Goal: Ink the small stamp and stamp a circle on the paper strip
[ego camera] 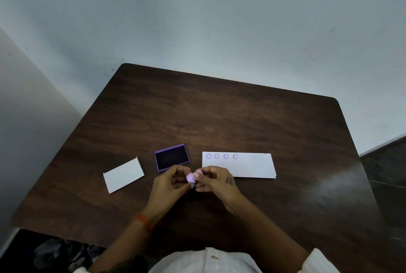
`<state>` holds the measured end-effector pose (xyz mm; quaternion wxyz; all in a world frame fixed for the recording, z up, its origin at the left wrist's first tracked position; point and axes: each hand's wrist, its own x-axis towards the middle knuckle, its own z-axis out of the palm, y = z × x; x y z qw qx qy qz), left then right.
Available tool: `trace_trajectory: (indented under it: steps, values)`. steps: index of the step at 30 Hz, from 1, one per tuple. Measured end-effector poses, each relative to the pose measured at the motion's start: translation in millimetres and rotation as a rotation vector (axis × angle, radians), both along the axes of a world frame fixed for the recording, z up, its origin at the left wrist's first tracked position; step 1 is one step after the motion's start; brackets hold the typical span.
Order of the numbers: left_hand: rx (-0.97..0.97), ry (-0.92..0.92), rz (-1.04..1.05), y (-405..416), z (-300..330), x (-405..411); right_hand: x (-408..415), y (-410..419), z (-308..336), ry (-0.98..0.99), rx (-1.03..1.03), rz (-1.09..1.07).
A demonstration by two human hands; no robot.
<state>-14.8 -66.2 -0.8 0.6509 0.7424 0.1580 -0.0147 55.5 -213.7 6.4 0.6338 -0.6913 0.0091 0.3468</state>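
Note:
A small pink-purple stamp (190,177) is held between both my hands just above the table. My left hand (170,185) grips it from the left, and my right hand (214,180) pinches it from the right with thumb and fingers. Just beyond my hands lies the open purple ink pad (172,157) with its dark inked surface up. To the right lies the white paper strip (248,167), with several purple round stamp marks (222,156) in a row along its far left edge.
A white lid or card (123,175) lies to the left of the ink pad. All of it rests on a dark wooden table (219,114) that stands against a pale wall. An orange band circles my left wrist.

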Motion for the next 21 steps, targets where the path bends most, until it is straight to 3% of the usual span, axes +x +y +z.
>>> trace_trajectory:
  steps: [4, 13, 21]
  values:
    - [0.069, -0.003, 0.054, -3.8, -2.4, 7.5, 1.0, -2.7, 3.1, -0.023, -0.017, -0.076]
    - [0.486, 0.028, -0.078, 5.7, -23.6, 20.2, 0.1, -14.1, 2.1, -0.033, -0.062, -0.141]
    - [0.552, 0.015, -0.125, 8.0, -25.2, 16.4, -2.5, -16.0, 4.6, -0.192, -0.144, -0.220]
